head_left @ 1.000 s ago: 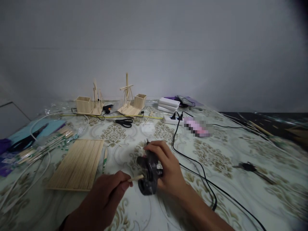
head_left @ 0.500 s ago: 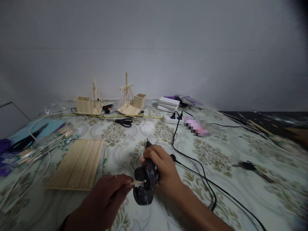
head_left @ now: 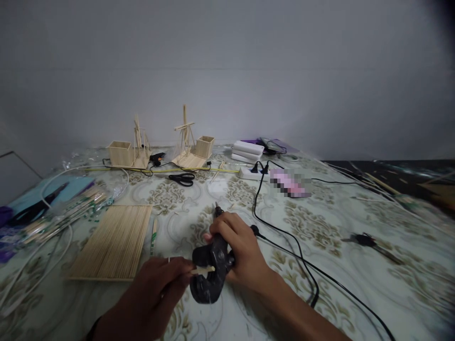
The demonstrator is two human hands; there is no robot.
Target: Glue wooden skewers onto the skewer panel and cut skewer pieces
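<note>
My right hand [head_left: 237,251] is wrapped round a black glue gun [head_left: 209,267] just above the patterned tablecloth [head_left: 320,227], its nozzle pointing away from me. My left hand [head_left: 156,296] pinches a short wooden stick [head_left: 202,270] whose tip sits against the gun's body. A black cord [head_left: 291,241] runs from the gun across the cloth to a white power strip [head_left: 253,174]. Left of my hands lies a flat mat of wooden sticks [head_left: 113,240].
Two small stick models with boxes [head_left: 125,154] [head_left: 194,150] stand at the back by the wall. Black scissors [head_left: 182,178], a second glue gun [head_left: 158,157], white boxes [head_left: 248,152], keys [head_left: 366,240], bagged sticks [head_left: 67,208] and white tubing [head_left: 31,265] lie about.
The glue gun and my right hand have shifted slightly left and toward me. My left hand keeps the stick against the gun. The view has tilted a little.
</note>
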